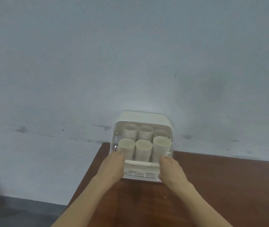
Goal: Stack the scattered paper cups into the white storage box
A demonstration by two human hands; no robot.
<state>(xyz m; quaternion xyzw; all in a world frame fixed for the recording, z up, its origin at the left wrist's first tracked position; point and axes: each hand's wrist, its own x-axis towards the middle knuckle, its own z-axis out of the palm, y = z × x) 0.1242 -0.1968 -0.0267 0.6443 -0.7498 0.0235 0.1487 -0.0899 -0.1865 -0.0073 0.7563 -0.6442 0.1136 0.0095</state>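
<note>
White plastic, the storage box [144,118] sits at the lower centre of the frame on the brown tabletop [220,185], holding six stacks of paper cups [143,149]. The left hand [114,166] and right hand [169,169] grip its front corners, apart.

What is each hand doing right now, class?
Left hand: grips the left front corner of the white storage box.
Right hand: grips the box's right front corner.
</note>
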